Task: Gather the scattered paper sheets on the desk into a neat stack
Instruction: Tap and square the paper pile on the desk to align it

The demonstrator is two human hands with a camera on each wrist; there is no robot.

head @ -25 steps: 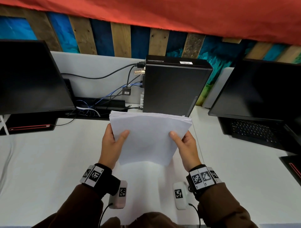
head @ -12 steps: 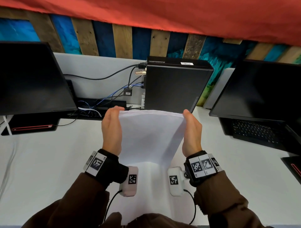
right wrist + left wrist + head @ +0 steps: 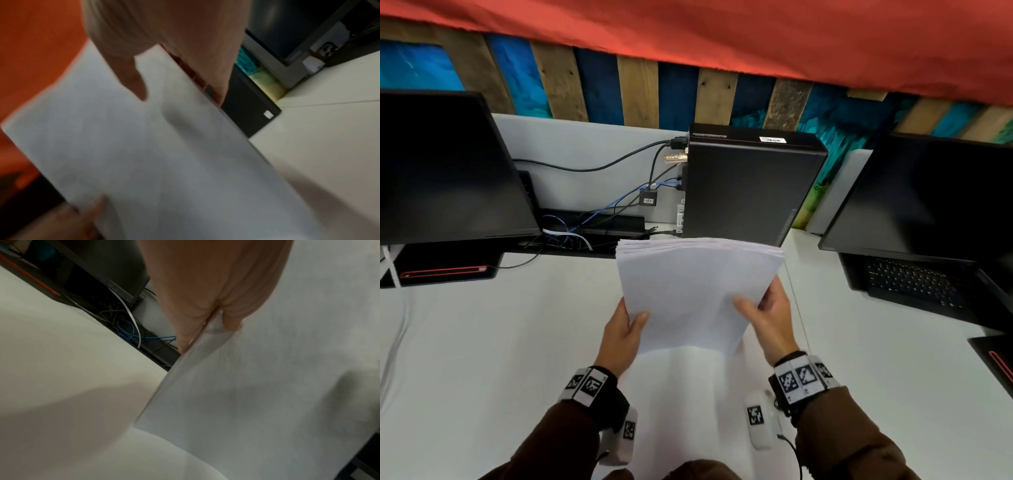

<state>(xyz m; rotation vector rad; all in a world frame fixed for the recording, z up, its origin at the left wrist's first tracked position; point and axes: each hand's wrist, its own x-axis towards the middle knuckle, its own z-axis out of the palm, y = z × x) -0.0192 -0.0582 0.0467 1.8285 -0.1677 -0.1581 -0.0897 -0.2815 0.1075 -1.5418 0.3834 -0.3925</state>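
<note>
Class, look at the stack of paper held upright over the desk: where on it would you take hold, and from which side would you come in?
Grip the paper stack at its two side edges, low down, as the left hand and right hand do: thumbs in front, fingers behind. It stands tilted, top edges slightly fanned, so holding both sides probably keeps the sheets together.

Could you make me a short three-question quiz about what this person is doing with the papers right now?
1. True or false: the paper stack lies flat on the white desk.
2. Which hand grips the stack's right side? A) left hand B) right hand
3. Fill in: directly behind the stack stands a black ____.

Key
1. False: both hands hold it up, tilted, above the desk.
2. B: its thumb lies on the front sheet, as the right wrist view also shows.
3. Computer tower, with cables plugged in at its left side.
</note>
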